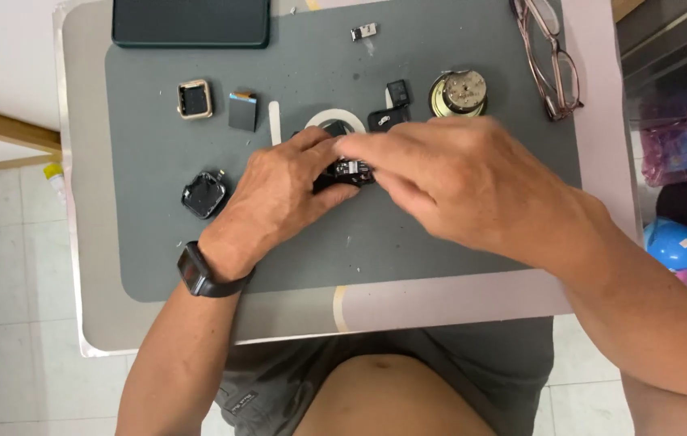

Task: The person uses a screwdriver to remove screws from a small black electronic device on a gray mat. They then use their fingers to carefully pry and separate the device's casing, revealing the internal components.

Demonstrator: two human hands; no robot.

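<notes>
Both hands meet over the grey mat [149, 266]: the left hand [279, 198] and right hand [448, 182] pinch a small black electronic module [351, 170] between their fingertips. Left of the grip lies a black watch casing [203, 194]. Beyond it sit a white ring [335, 119], a round metal part [458, 93], and eyeglasses [553, 56] farther right.
</notes>
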